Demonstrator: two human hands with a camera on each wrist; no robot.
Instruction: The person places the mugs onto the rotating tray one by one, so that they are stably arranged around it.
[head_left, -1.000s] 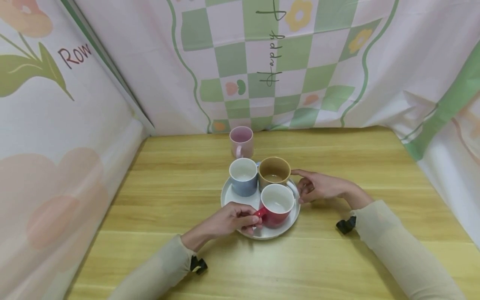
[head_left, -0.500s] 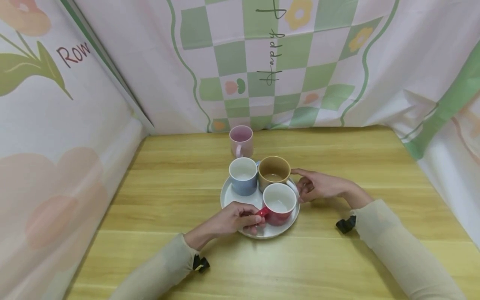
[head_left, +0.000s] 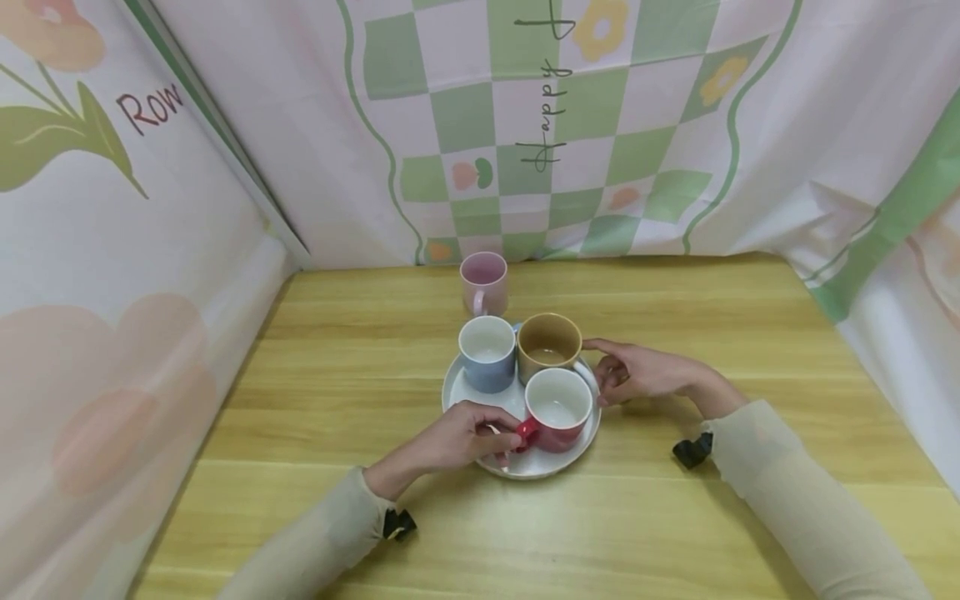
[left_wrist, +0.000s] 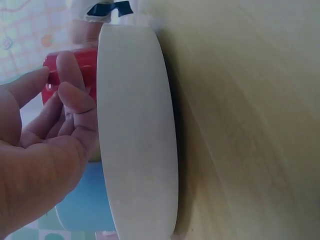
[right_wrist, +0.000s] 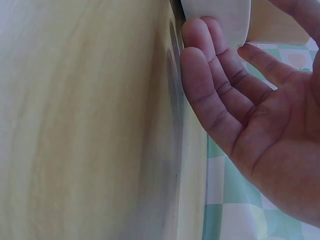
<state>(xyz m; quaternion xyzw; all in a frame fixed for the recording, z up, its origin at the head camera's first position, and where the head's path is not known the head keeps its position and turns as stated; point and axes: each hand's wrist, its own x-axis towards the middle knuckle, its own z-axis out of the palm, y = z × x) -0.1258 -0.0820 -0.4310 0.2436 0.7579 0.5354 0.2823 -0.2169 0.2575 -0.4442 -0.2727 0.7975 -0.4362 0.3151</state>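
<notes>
A red mug [head_left: 557, 417] with a white inside stands upright at the near right of a round white tray [head_left: 467, 405]. At its handle is my left hand [head_left: 468, 437]: the fingertips are right beside the handle, thumb and index apart, and the handle shows uncovered. In the left wrist view the fingers overlap the red mug [left_wrist: 90, 70], so contact is hard to tell. A blue mug [head_left: 489, 372] and a tan mug [head_left: 542, 367] share the tray. My right hand [head_left: 637, 371] has its index stretched to the tan mug's side and its other fingers bent by the tray's edge.
Behind the tray stands a pink mug [head_left: 484, 292], its handle towards me, on the wooden table [head_left: 360, 350]. A patterned cloth [head_left: 525, 125] hangs along the back, with a flowered cloth [head_left: 97, 333] on the left side.
The red mug has shifted slightly right on the tray. My left fingers, which pinched its handle before, have loosened and spread. The right hand has stayed in place.
</notes>
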